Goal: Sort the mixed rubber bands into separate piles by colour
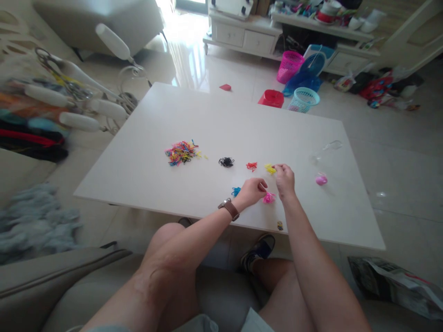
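My left hand point(254, 189), with a brown-strapped watch point(229, 209) on the wrist, has its fingers pinched together just above a pink pile of small rubber bands point(269, 198). What it holds, if anything, is too small to name. Beneath its near side, a blue pile point(236, 191) is partly covered. The fingertips of my right hand point(285, 179) are closed at the edge of a yellow pile point(270, 169); whether a band is between them is hidden. Further left lie a small red pile point(251, 166), a black pile point(226, 162) and a larger mixed-colour heap point(182, 153).
On the white table point(200, 115), a pink round object point(321, 179) and a clear plastic item point(332, 145) lie at the right. A small cartoon sticker point(280, 225) is near the front edge. Beyond the far edge stand baskets point(303, 99). A white floor lamp point(114, 41) rises at left.
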Demonstrator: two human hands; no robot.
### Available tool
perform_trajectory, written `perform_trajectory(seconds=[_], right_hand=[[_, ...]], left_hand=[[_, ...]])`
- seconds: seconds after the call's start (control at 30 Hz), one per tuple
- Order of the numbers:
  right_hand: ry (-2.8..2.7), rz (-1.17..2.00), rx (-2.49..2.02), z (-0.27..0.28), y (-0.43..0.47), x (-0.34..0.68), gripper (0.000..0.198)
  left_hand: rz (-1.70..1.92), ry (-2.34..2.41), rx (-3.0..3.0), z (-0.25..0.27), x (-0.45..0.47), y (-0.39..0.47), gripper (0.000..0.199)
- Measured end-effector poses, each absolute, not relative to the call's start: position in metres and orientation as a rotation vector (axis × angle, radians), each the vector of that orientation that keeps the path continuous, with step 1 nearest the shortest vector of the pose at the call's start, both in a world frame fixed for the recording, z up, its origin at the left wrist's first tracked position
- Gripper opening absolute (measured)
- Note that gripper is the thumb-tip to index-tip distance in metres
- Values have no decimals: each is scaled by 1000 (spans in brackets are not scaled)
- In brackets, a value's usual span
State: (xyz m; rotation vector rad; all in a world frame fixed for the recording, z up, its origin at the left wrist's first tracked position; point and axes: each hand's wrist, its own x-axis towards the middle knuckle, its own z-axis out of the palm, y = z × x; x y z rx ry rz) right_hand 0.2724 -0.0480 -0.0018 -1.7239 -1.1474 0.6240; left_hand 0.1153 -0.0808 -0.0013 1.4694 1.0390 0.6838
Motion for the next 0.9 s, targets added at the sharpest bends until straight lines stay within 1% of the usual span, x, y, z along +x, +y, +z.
perform_trajectory(seconds=[0.2,0.33,0.4,0.53,0.6,0.7,0.8,0.9], right_hand=[[-1092,661,-1679,6,-51,270,23],[-1120,675,-1669,8,-52,270,22],[-1123,677,-1681,9,-53,270,22],[-1132,686,-1703,15,-57,267,21],[-1159,689,-1696,18,-59,264,21],[-1219,670,-1687,21,-61,259,19],[-1277,636,-1707,19,-62,257,19],[-1304,619,-1727,15,-63,259,19]], left_hand=[[667,1031,1523,-5,134,-86,16],[778,1110,1610,4,117,-70,17],[830,1227,1622,9,96,-54,17],[882,1662,1651,18,39,-20,18],[816,1881,1678,19,12,-11,23],[501,2076,1685,15,-17,-10,38],[290,2042,1742,7,-30,-17,46],[227,1976,1818,0,-35,-22,46]])
